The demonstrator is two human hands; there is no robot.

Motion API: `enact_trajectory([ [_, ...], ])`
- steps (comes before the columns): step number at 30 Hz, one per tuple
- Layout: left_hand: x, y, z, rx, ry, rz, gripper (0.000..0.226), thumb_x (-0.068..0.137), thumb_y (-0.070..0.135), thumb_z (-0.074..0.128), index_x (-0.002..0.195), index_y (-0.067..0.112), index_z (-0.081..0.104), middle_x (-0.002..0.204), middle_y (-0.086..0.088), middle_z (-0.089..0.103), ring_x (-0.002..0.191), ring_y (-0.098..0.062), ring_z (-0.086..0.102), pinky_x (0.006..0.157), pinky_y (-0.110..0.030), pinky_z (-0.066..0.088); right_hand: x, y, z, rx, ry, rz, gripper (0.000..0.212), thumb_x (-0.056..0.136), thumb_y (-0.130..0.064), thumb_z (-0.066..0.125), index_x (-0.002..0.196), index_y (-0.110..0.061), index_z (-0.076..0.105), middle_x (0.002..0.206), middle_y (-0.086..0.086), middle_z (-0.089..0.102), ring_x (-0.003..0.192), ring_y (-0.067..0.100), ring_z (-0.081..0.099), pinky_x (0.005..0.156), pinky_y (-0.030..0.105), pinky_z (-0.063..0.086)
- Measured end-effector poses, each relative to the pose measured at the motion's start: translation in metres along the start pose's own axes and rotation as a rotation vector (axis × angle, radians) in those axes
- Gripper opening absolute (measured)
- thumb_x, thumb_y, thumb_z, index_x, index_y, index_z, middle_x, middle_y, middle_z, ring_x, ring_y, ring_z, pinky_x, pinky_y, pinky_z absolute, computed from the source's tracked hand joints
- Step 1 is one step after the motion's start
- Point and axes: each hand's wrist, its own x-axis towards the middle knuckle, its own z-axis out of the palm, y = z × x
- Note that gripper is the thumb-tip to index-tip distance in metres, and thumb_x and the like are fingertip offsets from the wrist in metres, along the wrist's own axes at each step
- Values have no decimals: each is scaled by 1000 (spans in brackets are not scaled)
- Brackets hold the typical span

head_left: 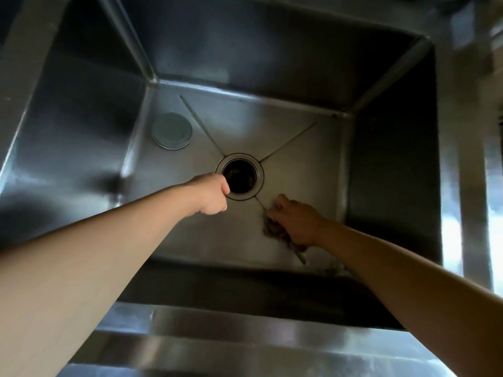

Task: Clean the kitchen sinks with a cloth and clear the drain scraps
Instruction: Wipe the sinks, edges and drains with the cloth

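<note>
I look down into a deep steel sink point(285, 131). Its round drain point(245, 174) lies open at the middle of the floor, dark inside with brownish scraps showing. My left hand point(211, 195) is at the drain's left rim with its fingers curled; whether it holds anything is hidden. My right hand point(295, 221) sits on the sink floor to the right of the drain and grips a dark brownish cloth point(275, 227), which bunches out from under the palm.
A round grey drain cover point(172, 130) lies flat on the sink floor at the back left. Steel walls rise steeply on all sides. The sink's front rim point(245, 336) runs across the bottom. Small bits of debris lie in the front right corner point(333, 270).
</note>
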Motion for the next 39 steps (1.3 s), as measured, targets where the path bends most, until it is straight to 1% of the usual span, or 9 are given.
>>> enact_trajectory([
  [2, 0, 6, 2, -2, -15, 20, 36, 86, 13, 63, 120, 21, 54, 125, -2, 56, 111, -22, 54, 90, -30, 46, -20, -1, 12, -9, -66, -77, 31, 94, -39, 45, 119, -22, 43, 114, 7, 48, 89, 24, 54, 71, 32, 42],
  [5, 0, 15, 6, 13, -32, 54, 38, 86, 12, 63, 122, 20, 54, 126, -3, 55, 112, -22, 54, 94, -32, 46, -35, 6, 22, -88, -82, -103, 33, 94, -44, 39, 117, -20, 45, 108, 11, 57, 86, 26, 53, 68, 31, 36],
  [9, 3, 22, 10, 43, -43, 82, 38, 88, 13, 62, 124, 19, 53, 129, -3, 54, 116, -22, 52, 97, -32, 44, -44, 16, 23, -48, -106, 64, 40, 93, -42, 41, 123, -17, 43, 114, 18, 59, 95, 31, 56, 69, 31, 38],
  [13, 10, 26, 13, 48, -68, 90, 37, 88, 12, 63, 122, 19, 54, 127, -5, 55, 113, -23, 54, 97, -36, 46, -44, 31, 5, 222, -72, 362, 33, 98, -29, 40, 125, -13, 51, 131, 16, 49, 113, 32, 51, 86, 34, 38],
  [18, 19, 38, 14, 49, -55, 113, 39, 86, 9, 64, 124, 14, 55, 125, -9, 58, 112, -26, 56, 97, -36, 47, -43, 52, -18, 279, 32, 504, 25, 96, -19, 43, 120, -12, 50, 132, 17, 40, 109, 35, 52, 87, 33, 43],
  [23, 26, 57, 13, 54, -23, 150, 40, 86, 6, 64, 124, 10, 55, 125, -10, 58, 114, -27, 55, 97, -31, 46, -33, 54, -15, 266, 197, 694, 39, 94, -8, 45, 132, -10, 39, 141, 18, 26, 106, 37, 55, 83, 38, 47],
  [31, 59, 83, 3, 27, 112, 194, 39, 83, 4, 61, 120, 14, 57, 123, -8, 60, 113, -26, 56, 97, -30, 45, 4, 64, -26, 170, 411, 879, 33, 101, -9, 32, 132, -2, 38, 140, 20, 32, 119, 32, 50, 95, 36, 43],
  [35, 82, 86, -5, -15, 160, 191, 40, 83, 4, 60, 121, 18, 55, 119, -4, 60, 110, -24, 56, 92, -26, 45, 32, 91, -49, 251, 543, 944, 33, 101, -12, 28, 131, -3, 39, 137, 21, 37, 116, 34, 52, 93, 40, 43],
  [39, 98, 84, -16, -40, 215, 185, 43, 84, 4, 60, 123, 20, 51, 117, -2, 59, 105, -19, 55, 80, -22, 40, 53, 100, -57, 294, 616, 939, 37, 99, -18, 36, 135, -15, 39, 137, 18, 37, 115, 37, 50, 84, 41, 48],
])
